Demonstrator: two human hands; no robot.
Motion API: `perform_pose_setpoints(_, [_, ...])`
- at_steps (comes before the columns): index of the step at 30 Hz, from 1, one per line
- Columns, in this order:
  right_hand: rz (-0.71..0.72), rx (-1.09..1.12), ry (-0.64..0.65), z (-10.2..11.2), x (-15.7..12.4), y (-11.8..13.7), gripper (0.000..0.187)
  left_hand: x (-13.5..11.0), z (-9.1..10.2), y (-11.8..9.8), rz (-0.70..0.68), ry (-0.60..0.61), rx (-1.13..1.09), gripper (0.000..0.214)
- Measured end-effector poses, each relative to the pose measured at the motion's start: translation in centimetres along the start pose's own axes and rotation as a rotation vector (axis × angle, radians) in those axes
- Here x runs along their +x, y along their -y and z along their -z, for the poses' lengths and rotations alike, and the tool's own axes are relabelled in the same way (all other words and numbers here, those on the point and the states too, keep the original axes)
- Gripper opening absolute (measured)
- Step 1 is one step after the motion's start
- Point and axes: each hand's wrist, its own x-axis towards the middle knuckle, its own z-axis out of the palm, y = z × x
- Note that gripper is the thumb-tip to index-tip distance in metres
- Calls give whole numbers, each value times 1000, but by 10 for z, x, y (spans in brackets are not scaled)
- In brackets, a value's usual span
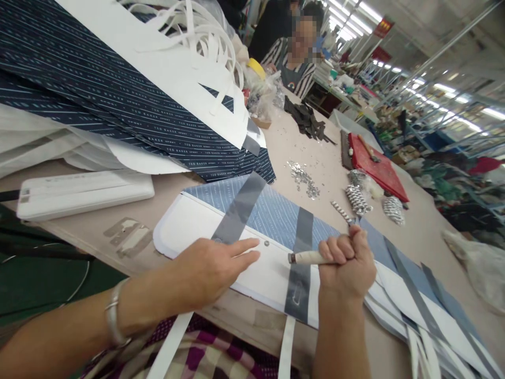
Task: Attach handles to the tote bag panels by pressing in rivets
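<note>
My left hand (pixel 215 268) lies flat with its fingers stretched out on a white and blue striped paper sheet (pixel 272 216), its fingertips near a small metal rivet (pixel 266 243). Two grey ribbons (pixel 302 247) cross the sheet. My right hand (pixel 349 260) is a fist wrapped round a white-handled tool (pixel 305 257), held level over the right grey ribbon with the tool's dark tip pointing left toward the rivet.
Dark navy striped sheets (pixel 130 105) and white card offcuts are piled at the back left. A white flat box (pixel 82 192) lies at the left. Loose metal rivets (pixel 303 179), a red tray (pixel 376 166) and more blue sheets (pixel 418 295) lie right. A person (pixel 298 58) sits across.
</note>
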Motion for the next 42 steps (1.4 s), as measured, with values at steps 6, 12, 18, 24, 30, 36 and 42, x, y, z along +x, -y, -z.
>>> perform_pose_setpoints(6, [-140,216,-143,18,12,-20,16,42,-35,6,-120,68,106,42])
perform_pose_setpoints(12, [-188,282,-203,22,20,-45,17,40,-40,11,-97,50,41,37])
perform_pose_setpoints(18, [-249,304,-230,25,24,-61,21,41,-46,11,-103,33,23,34])
perform_pose_setpoints(24, [-225,282,-218,22,21,-64,16,40,-45,12,-106,51,5,34])
perform_pose_setpoints(30, [-191,249,-199,20,20,-64,24,39,-45,12,-124,37,-37,38])
perform_pose_setpoints(36, [44,50,1,-10,6,-60,17,41,-47,14,-111,36,-56,39])
perform_pose_setpoints(42, [147,-92,224,-27,-3,-54,12,39,-47,12,-76,18,-21,37])
